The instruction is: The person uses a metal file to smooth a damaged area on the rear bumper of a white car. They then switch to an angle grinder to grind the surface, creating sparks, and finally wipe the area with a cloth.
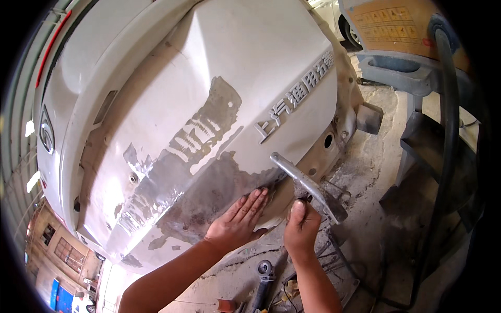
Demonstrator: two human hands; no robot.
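- Left hand (237,219): flat, palm down, fingers straight and side by side, thumb out; nothing seen in it. Tips touch the bare grey sanded patch (198,195) near the panel's lower edge.
- Right hand (302,227): fist closed round the handle of a grey metal hammer with a long slim head (313,190), thumb on top.
- Hammer head just beyond the right fist; long axis runs upper left to lower right, slim end toward the panel. Can't tell if it touches.
- Key relation: patch lies ahead and left of the right hand; left hand is nearer, already on it.
- White painted vehicle rear panel (250,62) slopes away behind both, with raised silver characters (299,97) above the hammer.
- Dark-bodied angle grinder (264,281) down on the ground, between the forearms.
- Thick black hose (450,104) and grey, tan-panelled machine (389,18) off right.
- White car (327,13) farther back.
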